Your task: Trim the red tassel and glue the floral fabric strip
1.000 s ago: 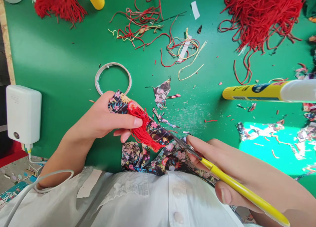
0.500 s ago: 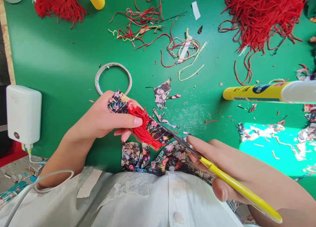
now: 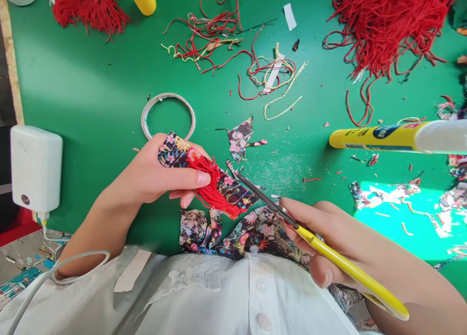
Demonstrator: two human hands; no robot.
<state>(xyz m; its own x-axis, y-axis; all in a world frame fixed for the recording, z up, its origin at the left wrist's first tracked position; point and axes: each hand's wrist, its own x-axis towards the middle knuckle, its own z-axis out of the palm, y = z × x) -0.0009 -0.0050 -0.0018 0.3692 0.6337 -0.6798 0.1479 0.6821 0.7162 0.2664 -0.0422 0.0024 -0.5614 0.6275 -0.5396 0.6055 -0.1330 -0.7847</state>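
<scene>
A strip of black floral fabric with a red tassel lying across it is pinched in my left hand, thumb on top. Yellow-handled scissors are in my right hand, their dark blades pointing up and left. The blades lie along the upper right edge of the strip, their tips close to it. Below the strip, more floral fabric rests against the white shirt. Past the blades lies a small floral scrap on the green table.
A tape ring lies beyond my left hand. At right is a yellow glue stick, with a heap of red cords behind it. Loose threads and scraps litter the table. A white power bank with a cable stands at left.
The scissors have shifted slightly, their blades now lying higher along the strip's upper right edge. My left hand and the fabric have hardly moved.
</scene>
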